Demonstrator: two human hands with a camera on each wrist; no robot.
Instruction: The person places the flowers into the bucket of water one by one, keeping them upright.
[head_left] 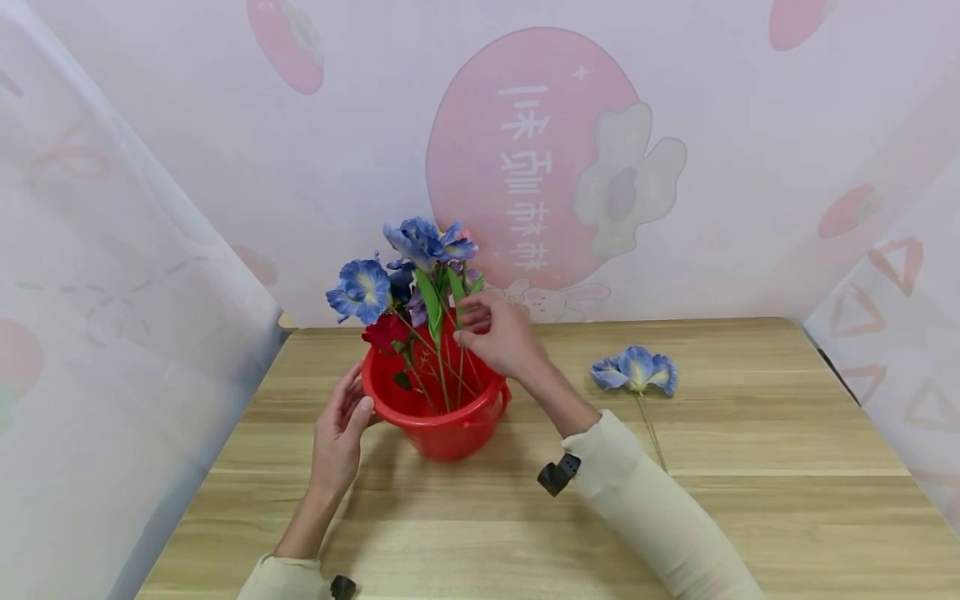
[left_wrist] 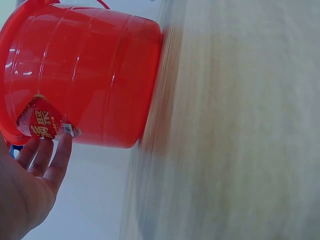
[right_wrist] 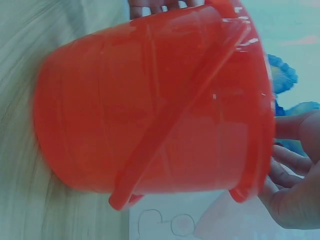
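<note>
A red plastic bucket point(head_left: 450, 437) stands on the table, holding artificial flowers: blue irises point(head_left: 360, 289), a red rose point(head_left: 386, 332) and purple blooms, with green leaves point(head_left: 429, 304). My left hand point(head_left: 341, 437) rests against its left side, thumb near the rim; in the left wrist view its fingers point(left_wrist: 59, 162) touch the wall by a label point(left_wrist: 42, 119). Over the bucket's right rim, my right hand point(head_left: 501, 333) has loosely bent fingers right at the stems, thumb and fingertips apart. Part of that hand is hidden behind the rim in the right wrist view.
Another blue iris point(head_left: 636, 369) lies on the wooden table point(head_left: 750, 417) to the right, its stem running behind the right sleeve point(head_left: 637, 492). A printed cloth wall point(head_left: 360, 125) rises behind the table. The bucket's handle point(right_wrist: 175, 120) hangs down its side.
</note>
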